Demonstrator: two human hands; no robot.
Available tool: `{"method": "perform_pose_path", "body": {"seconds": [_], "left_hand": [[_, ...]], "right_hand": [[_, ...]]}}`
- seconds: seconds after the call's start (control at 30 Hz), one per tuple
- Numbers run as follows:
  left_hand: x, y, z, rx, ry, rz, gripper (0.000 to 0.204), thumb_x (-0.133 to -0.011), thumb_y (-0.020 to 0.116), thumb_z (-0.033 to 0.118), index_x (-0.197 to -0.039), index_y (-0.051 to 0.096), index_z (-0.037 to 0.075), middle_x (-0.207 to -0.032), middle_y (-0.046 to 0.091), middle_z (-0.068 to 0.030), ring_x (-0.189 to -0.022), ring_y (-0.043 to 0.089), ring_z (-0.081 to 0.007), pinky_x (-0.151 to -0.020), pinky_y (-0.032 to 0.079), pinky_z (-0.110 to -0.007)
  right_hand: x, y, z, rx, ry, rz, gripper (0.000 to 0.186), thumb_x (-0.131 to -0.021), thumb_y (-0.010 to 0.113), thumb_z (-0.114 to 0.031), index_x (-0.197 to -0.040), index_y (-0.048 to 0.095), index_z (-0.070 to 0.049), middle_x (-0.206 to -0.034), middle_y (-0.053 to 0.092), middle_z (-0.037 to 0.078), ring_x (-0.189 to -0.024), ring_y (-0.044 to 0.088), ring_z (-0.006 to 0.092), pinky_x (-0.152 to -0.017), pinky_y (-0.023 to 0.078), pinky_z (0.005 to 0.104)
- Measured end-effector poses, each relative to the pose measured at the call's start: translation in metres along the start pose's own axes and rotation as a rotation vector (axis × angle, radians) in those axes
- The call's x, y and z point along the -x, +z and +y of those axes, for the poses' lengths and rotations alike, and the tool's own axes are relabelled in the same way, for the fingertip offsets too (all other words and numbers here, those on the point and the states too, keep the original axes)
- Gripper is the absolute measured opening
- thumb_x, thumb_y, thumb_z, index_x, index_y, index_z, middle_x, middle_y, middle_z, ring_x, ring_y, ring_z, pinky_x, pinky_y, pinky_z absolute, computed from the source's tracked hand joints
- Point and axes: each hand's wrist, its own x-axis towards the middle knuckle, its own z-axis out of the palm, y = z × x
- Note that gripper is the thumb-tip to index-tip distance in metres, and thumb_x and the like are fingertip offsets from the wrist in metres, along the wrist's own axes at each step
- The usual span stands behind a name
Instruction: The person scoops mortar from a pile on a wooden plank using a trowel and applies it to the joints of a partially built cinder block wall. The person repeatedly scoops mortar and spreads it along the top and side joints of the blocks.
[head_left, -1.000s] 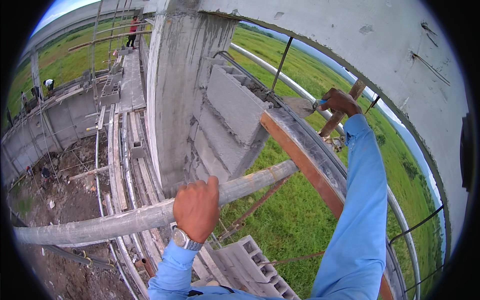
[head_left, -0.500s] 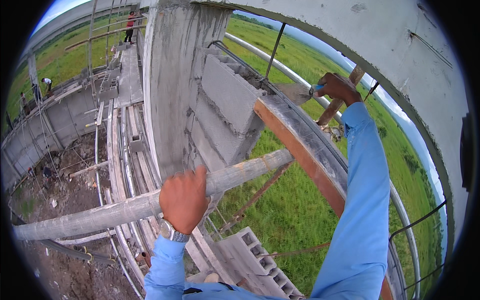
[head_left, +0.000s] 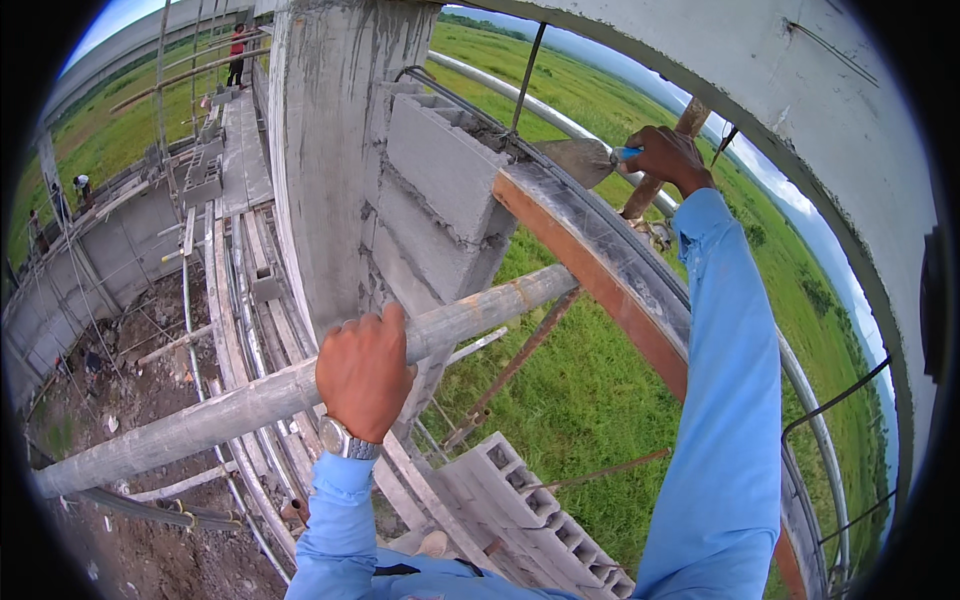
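Observation:
My left hand (head_left: pixel 366 374) is wrapped round a thick grey pole (head_left: pixel 470 325) that slants up to the right in front of me. Up at the right, my right hand (head_left: pixel 668 160) grips a trowel by its blue handle (head_left: pixel 626 154). The trowel's mortar-smeared blade (head_left: pixel 580 160) points left, over the far side of the wall near the end of a plank (head_left: pixel 600 262) with an orange-brown edge. Left of the blade are laid grey hollow blocks (head_left: pixel 440 165) against a concrete column (head_left: pixel 335 150). A steel bar (head_left: pixel 535 80) rises behind them.
A concrete beam (head_left: pixel 760 70) crosses overhead at the right. Below lie more hollow blocks (head_left: pixel 520 490) and long scaffold planks (head_left: pixel 225 300). A person in red (head_left: pixel 237 55) stands on a far walkway, with others lower left. Grass field (head_left: pixel 580 400) shows far below.
The view has shifted slightly, so the column and blocks sit farther left. The trowel has moved slightly left and up in the picture. Both hands keep their grips.

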Motion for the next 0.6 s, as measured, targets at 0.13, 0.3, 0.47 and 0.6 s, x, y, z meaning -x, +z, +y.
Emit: {"method": "perform_pose_path", "body": {"seconds": [0.13,0.3,0.47,0.6], "left_hand": [[0.000,0.003,-0.004,-0.008,0.031,0.013,0.049,-0.071,0.094,0.026,-0.101,0.059,0.009,-0.089,0.072,-0.0118,-0.087,0.074,-0.0323,-0.082,0.057,-0.044],[0.002,0.005,-0.009,-0.019,0.086,0.002,0.043,-0.075,0.089,0.022,-0.103,0.059,0.009,-0.091,0.070,-0.0106,-0.088,0.073,-0.0311,-0.083,0.056,-0.043],[0.002,0.007,-0.012,-0.029,0.137,0.036,0.030,-0.083,0.079,0.018,-0.103,0.058,0.009,-0.091,0.068,-0.0090,-0.086,0.071,-0.0286,-0.079,0.054,-0.042],[0.003,0.007,-0.015,-0.015,0.194,0.078,0.020,-0.089,0.071,0.017,-0.102,0.058,0.010,-0.090,0.065,-0.0078,-0.086,0.070,-0.0267,-0.080,0.053,-0.041]], "right_hand": [[0.025,-0.020,-0.007,0.084,0.120,0.087,0.046,-0.085,0.081,-0.042,-0.122,0.078,-0.015,-0.117,0.079,0.012,-0.108,0.075,0.0334,-0.096,0.057,0.0484],[0.068,-0.060,-0.029,0.040,0.247,0.073,0.049,-0.088,0.079,-0.042,-0.124,0.076,-0.009,-0.118,0.078,0.015,-0.105,0.076,0.0343,-0.091,0.058,0.0491],[0.117,-0.108,-0.067,-0.269,0.365,-0.272,0.050,-0.094,0.077,-0.039,-0.119,0.070,0.003,-0.085,0.075,0.018,-0.070,0.074,0.0299,-0.068,0.056,0.0467],[0.143,-0.095,-0.121,-0.270,0.363,-0.297,0.047,-0.097,0.075,-0.041,-0.107,0.074,0.005,-0.075,0.072,0.018,-0.061,0.071,0.0296,-0.063,0.055,0.0475]]}}
